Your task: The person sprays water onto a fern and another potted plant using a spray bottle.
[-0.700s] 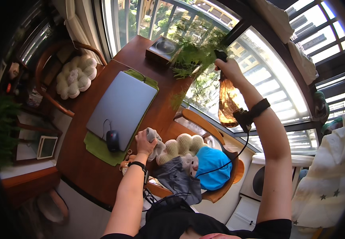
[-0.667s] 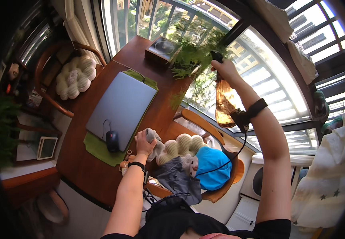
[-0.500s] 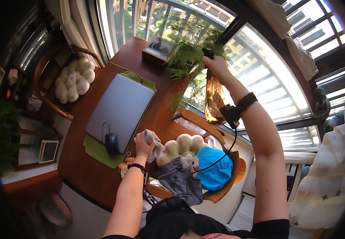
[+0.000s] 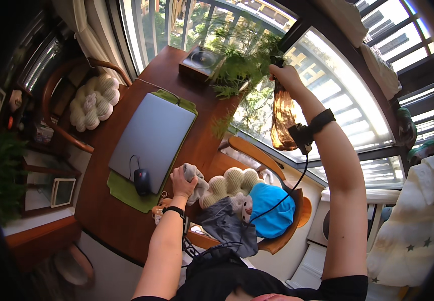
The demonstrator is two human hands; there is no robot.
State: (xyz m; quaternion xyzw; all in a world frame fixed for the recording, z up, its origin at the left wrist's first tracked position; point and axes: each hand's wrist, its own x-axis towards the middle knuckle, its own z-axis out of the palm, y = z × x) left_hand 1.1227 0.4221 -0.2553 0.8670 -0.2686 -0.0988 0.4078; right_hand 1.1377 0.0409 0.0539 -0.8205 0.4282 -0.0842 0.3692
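My right hand (image 4: 286, 78) is raised high and grips the black top of an amber glass spray bottle (image 4: 282, 118), which hangs beside a leafy green potted plant (image 4: 242, 60) at the far end of the wooden desk (image 4: 101, 210). My left hand (image 4: 183, 183) holds a crumpled grey cloth (image 4: 196, 180) at the desk's near edge, close to a black mouse (image 4: 141, 180) and a shut grey laptop (image 4: 152, 140) lying on a green mat (image 4: 124, 193).
A wooden chair (image 4: 277, 241) below me carries a cream cushion (image 4: 232, 183), a blue item (image 4: 272, 208) and grey fabric. A dark square box (image 4: 202, 60) sits by the plant. Another chair with a cream cushion (image 4: 94, 103) stands at left. Large windows curve behind.
My right hand has moved the amber bottle left, closer to the plant. The view has tilted slightly. My left hand stays on the cloth.
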